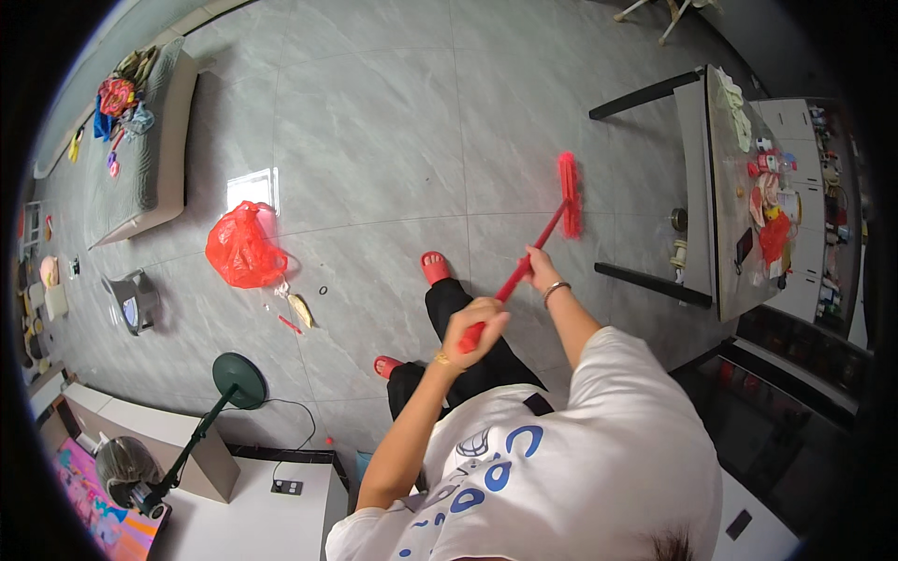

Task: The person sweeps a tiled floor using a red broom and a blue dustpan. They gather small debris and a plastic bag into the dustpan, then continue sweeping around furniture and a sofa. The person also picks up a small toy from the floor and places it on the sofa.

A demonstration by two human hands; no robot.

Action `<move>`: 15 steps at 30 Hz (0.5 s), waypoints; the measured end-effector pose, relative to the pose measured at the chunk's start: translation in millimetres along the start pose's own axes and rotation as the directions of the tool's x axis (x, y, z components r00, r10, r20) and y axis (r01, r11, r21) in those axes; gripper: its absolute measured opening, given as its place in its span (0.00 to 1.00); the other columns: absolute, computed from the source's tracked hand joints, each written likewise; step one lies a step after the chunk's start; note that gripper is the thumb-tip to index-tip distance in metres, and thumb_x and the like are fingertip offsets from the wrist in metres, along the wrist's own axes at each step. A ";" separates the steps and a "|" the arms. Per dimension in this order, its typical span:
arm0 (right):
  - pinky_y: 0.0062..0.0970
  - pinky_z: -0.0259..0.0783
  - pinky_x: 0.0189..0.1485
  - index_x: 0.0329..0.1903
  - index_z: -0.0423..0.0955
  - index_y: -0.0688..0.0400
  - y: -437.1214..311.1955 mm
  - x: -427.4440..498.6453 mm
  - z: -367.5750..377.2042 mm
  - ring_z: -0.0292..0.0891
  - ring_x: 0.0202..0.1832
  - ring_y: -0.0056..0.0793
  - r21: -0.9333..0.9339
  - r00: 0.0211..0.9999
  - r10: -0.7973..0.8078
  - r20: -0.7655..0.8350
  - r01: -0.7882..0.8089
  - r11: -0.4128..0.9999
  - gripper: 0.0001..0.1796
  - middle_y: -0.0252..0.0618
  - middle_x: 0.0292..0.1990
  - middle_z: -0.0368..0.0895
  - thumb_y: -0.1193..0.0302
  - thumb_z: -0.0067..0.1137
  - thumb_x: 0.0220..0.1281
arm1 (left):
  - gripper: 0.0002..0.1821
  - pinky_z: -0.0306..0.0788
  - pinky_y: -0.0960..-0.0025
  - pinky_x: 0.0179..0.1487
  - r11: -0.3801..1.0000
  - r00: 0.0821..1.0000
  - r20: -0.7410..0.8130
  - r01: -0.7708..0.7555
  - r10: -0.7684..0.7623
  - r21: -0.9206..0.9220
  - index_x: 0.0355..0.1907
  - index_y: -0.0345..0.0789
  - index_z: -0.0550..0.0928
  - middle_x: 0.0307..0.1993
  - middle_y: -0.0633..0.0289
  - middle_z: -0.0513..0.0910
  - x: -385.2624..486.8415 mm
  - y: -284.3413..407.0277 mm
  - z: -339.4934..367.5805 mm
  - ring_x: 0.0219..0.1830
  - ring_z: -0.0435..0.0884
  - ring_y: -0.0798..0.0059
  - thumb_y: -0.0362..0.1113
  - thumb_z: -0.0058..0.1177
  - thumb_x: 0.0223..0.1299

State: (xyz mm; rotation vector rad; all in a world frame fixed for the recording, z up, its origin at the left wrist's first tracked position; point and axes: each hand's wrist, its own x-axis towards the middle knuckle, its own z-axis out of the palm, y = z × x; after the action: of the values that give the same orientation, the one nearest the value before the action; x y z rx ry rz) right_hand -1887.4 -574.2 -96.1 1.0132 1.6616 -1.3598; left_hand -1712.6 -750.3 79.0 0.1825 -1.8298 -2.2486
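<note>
A red broom point(570, 196) rests its bristles on the grey tiled floor, right of centre. Around the top end of its red handle my left hand point(471, 329) is closed. My right hand point(540, 270) grips the same handle farther down, nearer the broom head. To the left on the floor lies a red plastic bag point(245, 247), with a yellowish elongated scrap point(299, 310), a short red strip point(289, 325) and a small black ring point(323, 289) beside it.
A table point(736, 280) loaded with items stands at right. A grey upholstered bench point(151, 151) with a pile of cloth is at upper left, a grey stool point(133, 301) below it. A standing fan's green base point(240, 380) and its cord are at lower left.
</note>
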 end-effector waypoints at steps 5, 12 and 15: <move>0.40 0.76 0.33 0.34 0.63 0.60 -22.5 49.0 26.2 0.72 0.27 0.36 -0.084 0.985 0.092 0.149 -0.080 0.993 0.11 0.41 0.26 0.69 0.66 0.47 0.56 | 0.10 0.68 0.69 0.36 0.990 0.992 -0.091 0.092 -0.082 0.107 0.19 0.32 0.71 0.19 0.59 0.72 62.0 12.1 -17.7 0.25 0.73 0.64 0.24 0.55 0.51; 0.42 0.77 0.25 0.60 0.03 0.58 45.5 -98.1 283.7 0.72 0.35 0.35 -0.190 0.811 0.213 0.545 -0.128 0.973 0.61 0.44 0.40 0.68 0.70 0.51 0.45 | 0.06 0.64 0.68 0.41 0.787 0.905 -0.323 0.407 -0.279 0.463 0.18 0.28 0.72 0.20 0.59 0.73 19.8 196.1 -177.7 0.28 0.71 0.69 0.26 0.50 0.47; 0.38 0.76 0.19 0.63 0.27 0.65 68.1 -159.6 344.8 0.72 0.25 0.30 -0.225 0.707 0.276 0.651 -0.168 0.960 0.48 0.42 0.29 0.72 0.72 0.51 0.46 | 0.11 0.60 0.70 0.40 0.729 0.888 -0.407 0.422 -0.214 0.538 0.14 0.32 0.65 0.17 0.61 0.68 -0.5 246.2 -175.3 0.25 0.68 0.73 0.28 0.51 0.44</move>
State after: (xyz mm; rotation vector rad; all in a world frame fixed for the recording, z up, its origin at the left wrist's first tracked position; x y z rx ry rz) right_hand -1737.8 -924.2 -31.8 0.4992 1.0205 -1.2136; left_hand -1643.9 -962.8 282.6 0.9945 -2.4061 -1.5534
